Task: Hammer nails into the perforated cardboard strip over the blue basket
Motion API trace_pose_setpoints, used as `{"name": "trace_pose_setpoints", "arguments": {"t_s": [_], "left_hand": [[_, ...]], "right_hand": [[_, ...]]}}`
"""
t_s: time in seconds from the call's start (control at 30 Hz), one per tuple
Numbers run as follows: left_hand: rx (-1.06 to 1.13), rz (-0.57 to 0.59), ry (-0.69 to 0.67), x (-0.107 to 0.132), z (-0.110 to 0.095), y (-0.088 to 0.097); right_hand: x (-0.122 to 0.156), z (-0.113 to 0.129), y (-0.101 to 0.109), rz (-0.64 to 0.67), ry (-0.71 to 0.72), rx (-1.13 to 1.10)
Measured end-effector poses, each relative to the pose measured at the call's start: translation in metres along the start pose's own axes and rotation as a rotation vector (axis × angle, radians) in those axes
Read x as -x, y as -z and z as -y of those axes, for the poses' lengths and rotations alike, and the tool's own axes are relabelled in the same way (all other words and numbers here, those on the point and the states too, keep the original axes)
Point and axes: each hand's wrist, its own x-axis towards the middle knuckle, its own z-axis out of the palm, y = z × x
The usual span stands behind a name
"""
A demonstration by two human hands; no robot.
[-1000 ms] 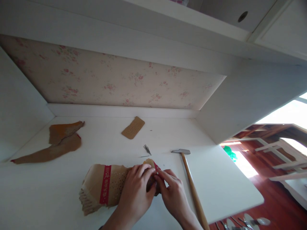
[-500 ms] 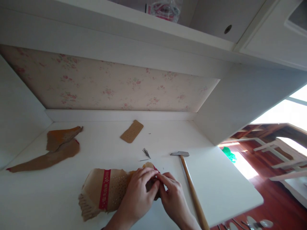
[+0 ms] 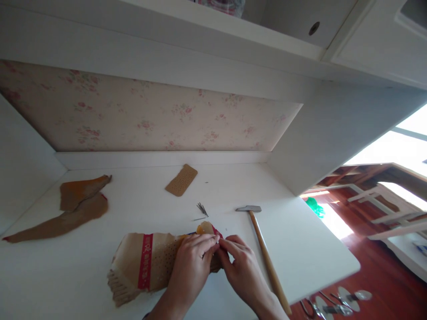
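White worktop (image 3: 300, 249) under floral wall | brown perforated stack (image 3: 147, 262) lies left of hammer (image 3: 263, 249) | left hand (image 3: 191, 266) and right hand (image 3: 242, 271) both pinch its end nearest the hammer | grip unchanged since a second ago, same end in work

The left hand (image 3: 191, 269) and right hand (image 3: 243, 272) meet, fingers (image 3: 209, 243) pinching
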Motion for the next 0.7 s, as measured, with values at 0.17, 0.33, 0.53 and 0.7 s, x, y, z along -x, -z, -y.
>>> {"name": "trace_pose_setpoints", "arguments": {"t_s": [0.17, 0.33, 0.53, 0.7], "left_hand": [[-0.023, 0.009, 0.034, 0.002, 0.001, -0.002], [-0.041, 0.059, 0.031, 0.003, 0.002, -0.002], [-0.066, 0.095, 0.040, 0.004, 0.002, -0.002], [-0.059, 0.080, 0.039, 0.005, 0.003, -0.003]], "right_hand": [[0.009, -0.008, 0.017, -0.042, -0.075, 0.060], [0.025, -0.070, 0.027, -0.312, -0.365, 0.406], [0.049, -0.131, 0.022, -0.115, -0.556, 0.616], [0.048, -0.134, 0.020, -0.050, -0.582, 0.521]]}}
